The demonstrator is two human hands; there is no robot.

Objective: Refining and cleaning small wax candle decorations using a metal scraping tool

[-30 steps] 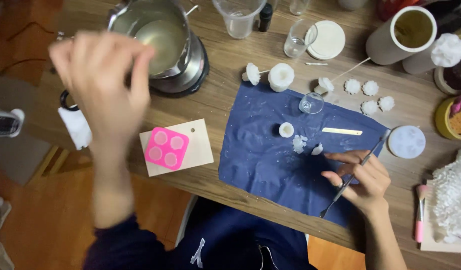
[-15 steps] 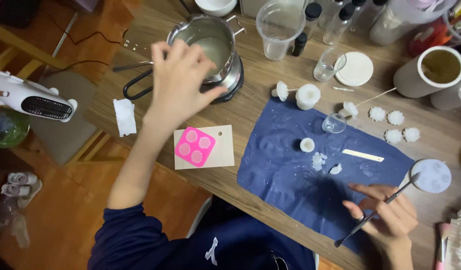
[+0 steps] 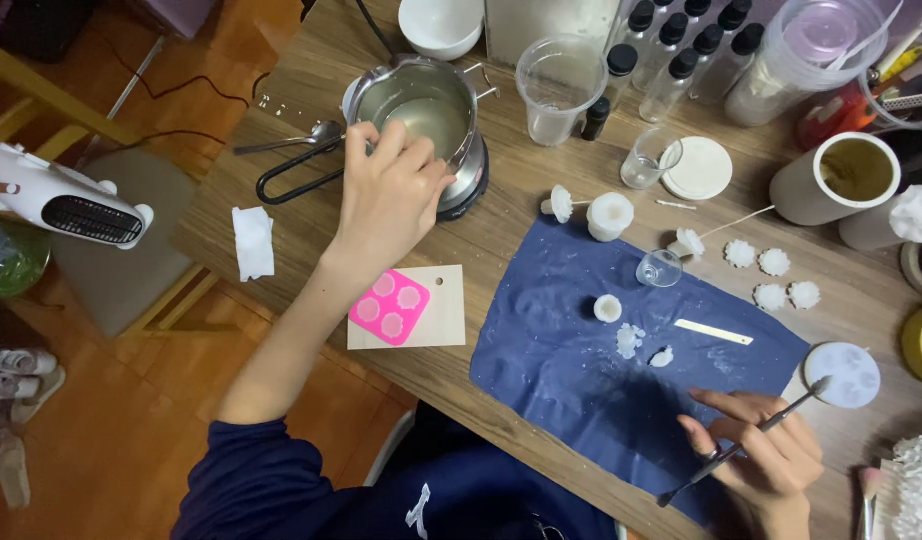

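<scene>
Person wears a dark navy short-sleeved top, with a white marking on the front. Both forearms are bare. No rings or watch visible.
</scene>
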